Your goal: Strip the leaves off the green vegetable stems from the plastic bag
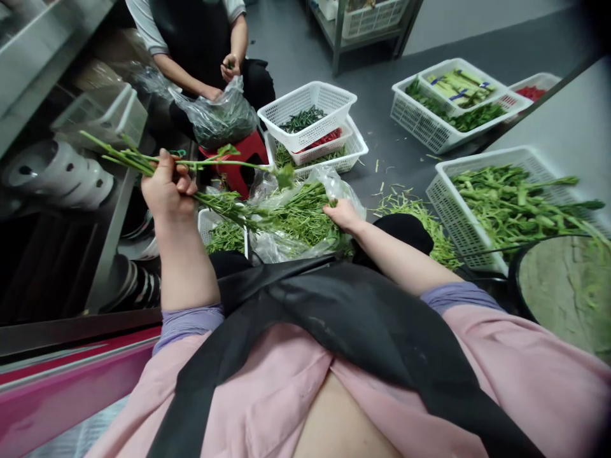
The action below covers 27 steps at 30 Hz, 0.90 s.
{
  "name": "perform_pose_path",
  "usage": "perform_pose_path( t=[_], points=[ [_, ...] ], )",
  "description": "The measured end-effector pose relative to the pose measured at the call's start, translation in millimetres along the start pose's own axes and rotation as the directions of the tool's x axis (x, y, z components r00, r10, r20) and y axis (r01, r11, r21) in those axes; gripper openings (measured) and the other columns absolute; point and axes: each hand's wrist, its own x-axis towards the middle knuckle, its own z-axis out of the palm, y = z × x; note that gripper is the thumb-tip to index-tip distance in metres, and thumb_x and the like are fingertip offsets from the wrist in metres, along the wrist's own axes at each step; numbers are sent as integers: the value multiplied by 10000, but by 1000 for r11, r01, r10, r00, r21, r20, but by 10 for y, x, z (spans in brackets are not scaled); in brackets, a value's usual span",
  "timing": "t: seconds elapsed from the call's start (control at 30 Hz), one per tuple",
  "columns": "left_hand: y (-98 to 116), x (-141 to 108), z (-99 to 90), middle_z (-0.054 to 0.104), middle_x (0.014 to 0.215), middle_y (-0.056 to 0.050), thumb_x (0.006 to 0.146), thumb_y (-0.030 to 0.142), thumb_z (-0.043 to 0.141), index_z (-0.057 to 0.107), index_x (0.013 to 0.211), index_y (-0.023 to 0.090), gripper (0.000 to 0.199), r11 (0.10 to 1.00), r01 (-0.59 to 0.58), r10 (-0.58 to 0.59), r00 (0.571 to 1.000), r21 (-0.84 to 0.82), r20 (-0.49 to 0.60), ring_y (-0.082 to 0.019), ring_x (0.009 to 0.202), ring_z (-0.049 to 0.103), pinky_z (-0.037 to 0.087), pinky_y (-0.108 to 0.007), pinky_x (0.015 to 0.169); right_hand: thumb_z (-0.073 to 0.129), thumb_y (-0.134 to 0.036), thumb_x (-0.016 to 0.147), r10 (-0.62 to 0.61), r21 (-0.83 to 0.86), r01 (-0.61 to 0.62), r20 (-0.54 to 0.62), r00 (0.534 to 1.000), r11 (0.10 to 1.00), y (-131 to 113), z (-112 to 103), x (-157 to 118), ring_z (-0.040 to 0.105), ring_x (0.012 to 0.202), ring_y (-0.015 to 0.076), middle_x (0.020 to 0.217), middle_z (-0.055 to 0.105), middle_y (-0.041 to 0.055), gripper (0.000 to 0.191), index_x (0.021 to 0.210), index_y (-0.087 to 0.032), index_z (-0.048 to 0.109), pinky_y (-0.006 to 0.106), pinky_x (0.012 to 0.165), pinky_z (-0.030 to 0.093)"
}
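My left hand (169, 184) is raised at the left, closed around a bunch of long-stemmed leafy greens (131, 159). The cut stems point up and left, while the leafy ends trail right over the bag. My right hand (344, 214) is closed at the right side of the open clear plastic bag (351, 187), with a bit of green showing at its fingertips. More leafy greens (305, 219) fill that bag in front of my lap. Left of it, a small white basket (247, 242) holds short green pieces.
Opposite me, another person (191, 38) handles a plastic bag of greens (219, 121) on a red stool (243, 168). Stacked white baskets (308, 95) hold green and red vegetables. Trimmings (410, 216) litter the floor beside a basket of stalks (434, 184). Metal shelving (114, 235) borders the left.
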Motion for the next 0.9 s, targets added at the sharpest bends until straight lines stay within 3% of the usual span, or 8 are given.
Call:
perform_pose_path(
  t=[0.17, 0.3, 0.37, 0.43, 0.5, 0.57, 0.7, 0.9],
  points=[
    [118, 101, -82, 484, 477, 56, 996, 245, 423, 496, 661, 149, 356, 997, 39, -45, 996, -70, -77, 5, 329, 256, 169, -162, 350, 532, -247, 862, 11, -380, 56, 172, 985, 923, 187, 324, -47, 648, 969, 254, 1042, 687, 184, 258, 1024, -108, 676, 304, 814, 466],
    [34, 114, -107, 473, 478, 58, 984, 265, 443, 482, 664, 153, 342, 984, 141, -151, 985, -107, -88, 7, 306, 246, 179, -147, 316, 696, -267, 743, -63, -317, 156, 287, 956, 936, 119, 324, -82, 652, 913, 223, 991, 705, 127, 347, 1070, -150, 683, 280, 785, 472],
    [-28, 136, -140, 481, 492, 59, 953, 278, 511, 485, 674, 159, 305, 979, 167, -175, 983, -114, -60, 8, 303, 259, 192, -140, 308, 693, -267, 719, -120, -97, 144, 219, 968, 985, 49, 193, -91, 633, 765, 181, 834, 700, 68, 342, 1038, -144, 698, 262, 712, 471],
    [-90, 161, -164, 485, 499, 61, 913, 293, 583, 489, 679, 163, 284, 976, 186, -190, 981, -118, -29, 9, 300, 270, 199, -132, 302, 648, -276, 729, -137, 217, 117, 79, 987, 969, -40, -3, -101, 556, 594, 138, 644, 627, 15, 271, 939, -117, 716, 251, 611, 446],
    [-144, 174, -162, 484, 499, 65, 883, 297, 626, 493, 681, 163, 277, 971, 206, -208, 978, -121, 3, 12, 297, 274, 201, -122, 296, 633, -309, 738, -111, 481, 138, -84, 990, 866, -155, -227, -118, 469, 502, 107, 545, 542, -21, 261, 876, -105, 716, 243, 540, 407],
    [-184, 169, -131, 482, 498, 68, 877, 293, 634, 498, 684, 160, 271, 965, 229, -227, 973, -129, 32, 16, 294, 273, 203, -111, 293, 655, -351, 738, -107, 627, 226, -223, 969, 746, -293, -443, -143, 437, 490, 92, 541, 519, -32, 285, 873, -106, 712, 239, 524, 392],
    [-226, 128, -33, 478, 501, 66, 908, 278, 588, 501, 689, 150, 269, 951, 273, -264, 962, -146, 74, 21, 293, 278, 209, -97, 296, 720, -380, 713, -246, 656, 415, -339, 908, 630, -563, -744, -205, 532, 623, 109, 676, 605, 2, 329, 913, -119, 712, 256, 630, 454],
    [-249, 39, 86, 471, 492, 58, 940, 260, 529, 508, 696, 144, 271, 946, 297, -285, 953, -133, 103, 15, 290, 263, 198, -100, 292, 745, -354, 696, -344, 580, 507, -374, 861, 638, -764, -804, -233, 608, 822, 154, 851, 680, 50, 323, 923, -128, 701, 304, 803, 481]
  ],
)
